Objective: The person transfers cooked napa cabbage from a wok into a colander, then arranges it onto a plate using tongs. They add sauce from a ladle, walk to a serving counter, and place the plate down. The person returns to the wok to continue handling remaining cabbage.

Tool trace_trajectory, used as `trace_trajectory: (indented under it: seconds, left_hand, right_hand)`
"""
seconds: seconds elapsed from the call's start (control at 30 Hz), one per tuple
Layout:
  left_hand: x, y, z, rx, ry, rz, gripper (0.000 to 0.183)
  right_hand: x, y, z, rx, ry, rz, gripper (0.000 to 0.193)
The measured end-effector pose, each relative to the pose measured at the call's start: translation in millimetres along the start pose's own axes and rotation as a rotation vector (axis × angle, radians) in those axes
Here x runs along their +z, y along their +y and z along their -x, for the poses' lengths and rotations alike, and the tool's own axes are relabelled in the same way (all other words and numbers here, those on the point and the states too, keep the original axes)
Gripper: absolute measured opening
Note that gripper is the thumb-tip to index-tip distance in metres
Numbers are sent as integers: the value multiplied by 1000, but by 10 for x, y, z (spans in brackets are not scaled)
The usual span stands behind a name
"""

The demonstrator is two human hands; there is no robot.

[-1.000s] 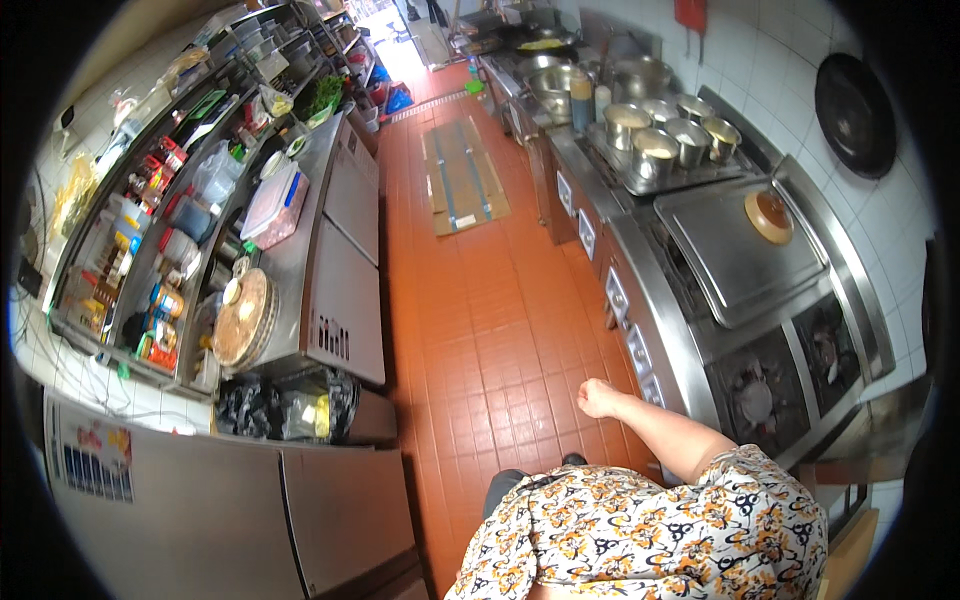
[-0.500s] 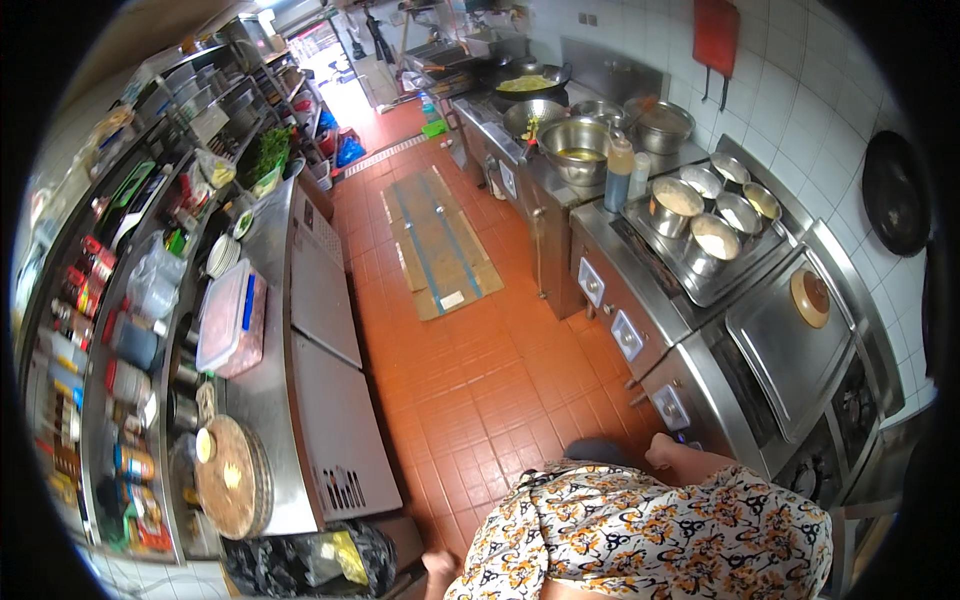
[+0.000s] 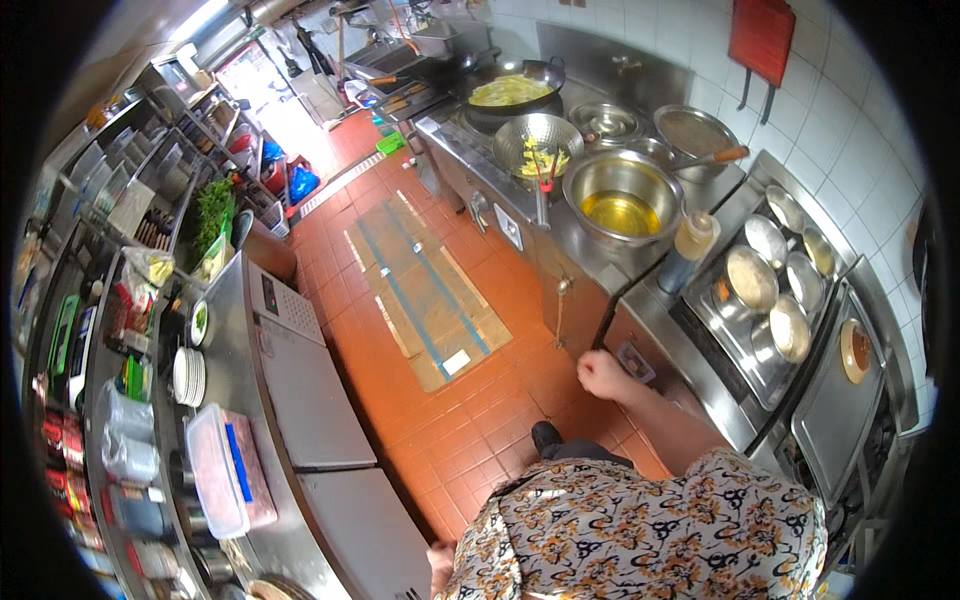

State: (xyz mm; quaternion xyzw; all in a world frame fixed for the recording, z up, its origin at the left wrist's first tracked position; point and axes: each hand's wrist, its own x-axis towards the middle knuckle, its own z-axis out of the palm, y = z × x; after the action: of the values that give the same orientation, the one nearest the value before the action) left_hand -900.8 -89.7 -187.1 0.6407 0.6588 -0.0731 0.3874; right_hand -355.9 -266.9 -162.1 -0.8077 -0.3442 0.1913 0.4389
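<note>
My right hand (image 3: 603,376) is closed in a loose fist in front of the stove's front panel, touching nothing, and no object shows in it. Low by the refrigerated counter, my left hand (image 3: 440,562) shows only in part, its fingers curled and apparently without anything. The nearest cookware to my right hand is a wide steel bowl (image 3: 583,178) of yellow oil (image 3: 620,213). Beside it stand a perforated strainer bowl (image 3: 510,138) with yellow-green pieces and a squeeze bottle (image 3: 690,242) of dark liquid. A wok (image 3: 548,100) of pale green food sits farther back.
Flattened cardboard (image 3: 415,270) lies on the orange tile floor (image 3: 430,420) between both counters. Several small metal pots (image 3: 752,280) stand on a tray at right. On the left counter are a plastic container (image 3: 225,470) and stacked plates (image 3: 188,376). Open shelves line the left wall.
The stove and bowls now appear nearer and larger as I have moved forward. My right hand has swung forward and up from beside my body; my left hand stays low.
</note>
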Motion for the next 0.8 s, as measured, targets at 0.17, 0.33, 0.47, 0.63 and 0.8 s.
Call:
trace_trajectory:
  seconds: [0.17,0.33,0.47,0.63,0.8]
  left_hand:
    - [-32,-23,-535,-64,-147,-98,28]
    - [-247,-158,-1379,64,-227,-377,28]
    - [-431,413,-2667,-14,-274,-300,20]
    - [-1014,1804,-3889,-214,-12,444,19]
    - [-1482,2898,-4780,-68,62,392,23]
  right_hand:
    - [-220,-942,-2154,-42,254,-13,15]
    - [-314,-1626,-3033,24,317,-45,21]
    - [-283,-655,-3497,71,208,-46,18]
    - [317,-801,-3834,388,81,-232,17]
    - [1198,-696,-4286,363,-248,-150,16]
